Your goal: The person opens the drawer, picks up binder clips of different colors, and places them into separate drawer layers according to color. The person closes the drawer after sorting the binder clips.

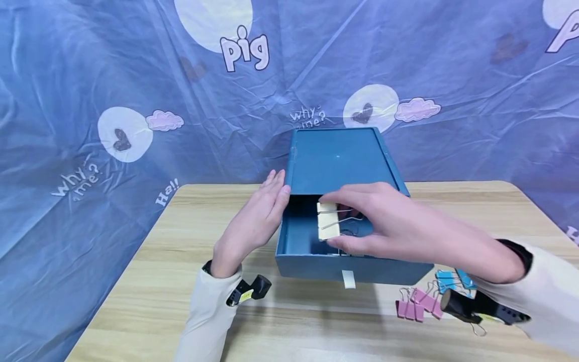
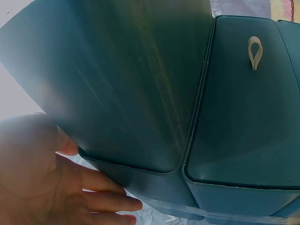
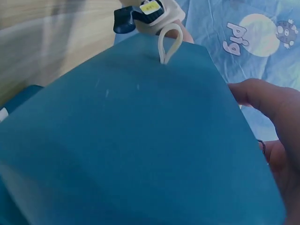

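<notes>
My right hand (image 1: 389,221) pinches a pale yellow binder clip (image 1: 328,221) between thumb and fingers, over the pulled-out drawer (image 1: 307,267) of a dark blue storage box (image 1: 339,163). Thin wire handles show in the drawer beneath that hand, which hides part of the inside. Along the box's left side, my left hand (image 1: 253,216) lies with straight fingers against the wall. From the left wrist, its fingers (image 2: 105,199) appear at the box's edge. A white pull loop (image 3: 169,43) sticks out of the drawer front; the right thumb (image 3: 255,93) shows beside the drawer's rim.
Pink binder clips (image 1: 410,310) and blue binder clips (image 1: 447,279) lie on the wooden table (image 1: 158,281) at the right, partly behind the right wrist's camera. A blue printed cloth (image 1: 135,60) hangs behind the table, close to the box's back.
</notes>
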`<state>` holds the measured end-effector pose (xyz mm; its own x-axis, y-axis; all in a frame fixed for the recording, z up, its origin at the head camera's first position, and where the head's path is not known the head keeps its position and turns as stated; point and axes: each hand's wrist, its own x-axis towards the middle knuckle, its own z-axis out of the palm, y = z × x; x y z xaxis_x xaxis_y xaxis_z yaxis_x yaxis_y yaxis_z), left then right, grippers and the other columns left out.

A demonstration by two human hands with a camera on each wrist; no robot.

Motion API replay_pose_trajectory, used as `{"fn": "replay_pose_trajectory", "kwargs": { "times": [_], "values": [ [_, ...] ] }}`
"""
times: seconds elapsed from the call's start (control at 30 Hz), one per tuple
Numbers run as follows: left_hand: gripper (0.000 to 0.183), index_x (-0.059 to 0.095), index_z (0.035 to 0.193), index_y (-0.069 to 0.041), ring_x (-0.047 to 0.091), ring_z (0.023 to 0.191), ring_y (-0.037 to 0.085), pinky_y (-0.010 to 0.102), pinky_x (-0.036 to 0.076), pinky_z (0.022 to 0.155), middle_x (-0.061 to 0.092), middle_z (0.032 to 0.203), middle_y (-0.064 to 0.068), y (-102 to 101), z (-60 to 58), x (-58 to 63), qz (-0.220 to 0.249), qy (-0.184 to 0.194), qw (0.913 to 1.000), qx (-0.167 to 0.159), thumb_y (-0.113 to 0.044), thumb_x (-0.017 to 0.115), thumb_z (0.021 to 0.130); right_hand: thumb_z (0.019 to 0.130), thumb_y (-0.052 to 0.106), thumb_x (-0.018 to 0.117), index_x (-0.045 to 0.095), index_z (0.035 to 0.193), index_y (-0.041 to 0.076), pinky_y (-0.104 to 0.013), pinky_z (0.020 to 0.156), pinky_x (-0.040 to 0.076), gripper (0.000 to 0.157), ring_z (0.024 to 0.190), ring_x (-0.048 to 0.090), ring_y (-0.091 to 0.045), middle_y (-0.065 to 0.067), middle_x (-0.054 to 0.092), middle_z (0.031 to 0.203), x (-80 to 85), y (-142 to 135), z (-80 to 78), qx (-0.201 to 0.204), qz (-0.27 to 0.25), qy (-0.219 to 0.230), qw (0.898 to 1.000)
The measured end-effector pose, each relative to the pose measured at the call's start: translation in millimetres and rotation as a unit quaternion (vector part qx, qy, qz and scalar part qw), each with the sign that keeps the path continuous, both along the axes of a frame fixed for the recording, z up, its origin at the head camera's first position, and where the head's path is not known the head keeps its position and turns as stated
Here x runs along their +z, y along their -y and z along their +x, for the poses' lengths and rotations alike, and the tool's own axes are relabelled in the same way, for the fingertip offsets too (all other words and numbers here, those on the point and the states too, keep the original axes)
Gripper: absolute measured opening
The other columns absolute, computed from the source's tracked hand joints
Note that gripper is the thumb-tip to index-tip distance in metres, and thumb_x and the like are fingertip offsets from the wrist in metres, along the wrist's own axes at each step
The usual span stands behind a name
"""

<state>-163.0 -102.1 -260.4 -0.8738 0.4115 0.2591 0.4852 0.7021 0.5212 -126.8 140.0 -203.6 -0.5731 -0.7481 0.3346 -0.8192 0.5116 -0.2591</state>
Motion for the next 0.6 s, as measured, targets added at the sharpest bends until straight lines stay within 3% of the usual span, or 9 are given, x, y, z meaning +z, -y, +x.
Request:
{"fn": "replay_pose_trajectory", "kwargs": {
  "times": [0.27,0.6],
  "values": [
    [0.06,0.027,0.148,0.004,0.012,0.146,0.022,0.036,0.013,0.119,0.024,0.156,0.015,2,0.4,-0.3,0.001,0.01,0.9999,0.003,-0.038,0.018,0.107,0.087,0.033,0.073,0.062,0.125,0.005,-0.029,0.079,0.053,0.048,0.09,0.062,-0.009,0.002,0.065,0.111,1.4,21,-2.3,0.003,0.013,0.055,0.998],
    [0.06,0.028,0.148,0.005,0.013,0.146,0.023,0.035,0.013,0.119,0.024,0.155,0.017,1,1.1,0.8,-0.002,0.005,1.0,-0.005,-0.038,0.018,0.107,0.077,0.018,0.083,0.06,0.125,0.002,-0.032,0.087,0.052,0.055,0.098,0.063,-0.013,-0.003,0.065,0.114,3.1,39,-5.6,0.031,0.032,0.064,0.997]
  ]
}}
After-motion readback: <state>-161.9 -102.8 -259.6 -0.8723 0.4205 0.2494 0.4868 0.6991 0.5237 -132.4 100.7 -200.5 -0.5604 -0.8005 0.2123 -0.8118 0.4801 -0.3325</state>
